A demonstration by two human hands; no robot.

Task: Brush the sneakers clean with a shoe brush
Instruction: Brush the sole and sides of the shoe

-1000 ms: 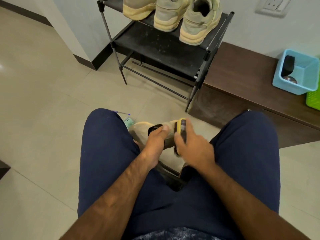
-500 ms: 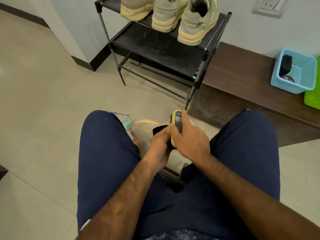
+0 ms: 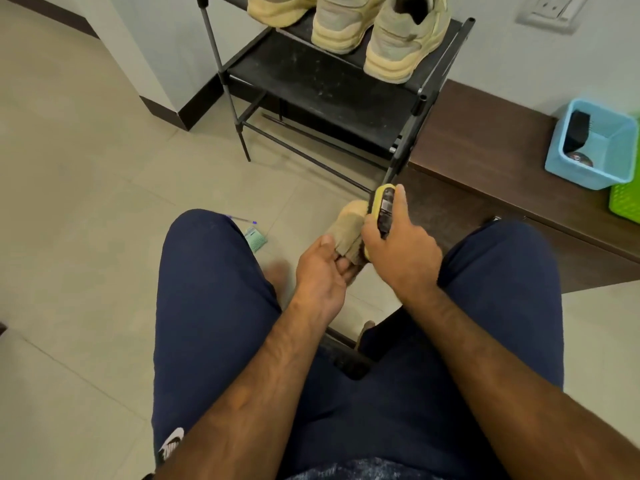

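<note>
1. On the tiled floor (image 3: 86,202), just off the left knee, lay a pen (image 3: 242,219) and a small green item (image 3: 255,239). Both were near the shoe but apart from it.
2. The left hand (image 3: 320,271) grasped the tan sneaker (image 3: 348,230) at its near, lower end, thumb on top and fingers curled beneath. The shoe rose away from that hand, held between the knees above the floor.
3. The yellow shoe brush (image 3: 381,209) lay against the sneaker's right side, near its far end.
4. The right hand (image 3: 401,251) was clenched round the brush, forefinger stretched along its back.
5. Behind, a black shoe rack (image 3: 329,88) carried three more sneakers (image 3: 341,26) on its top shelf.
6. Right of the rack, a brown bench (image 3: 485,143) bore a blue basket (image 3: 581,174) holding a dark object. A green basket (image 3: 625,202) stood just beside it.
</note>
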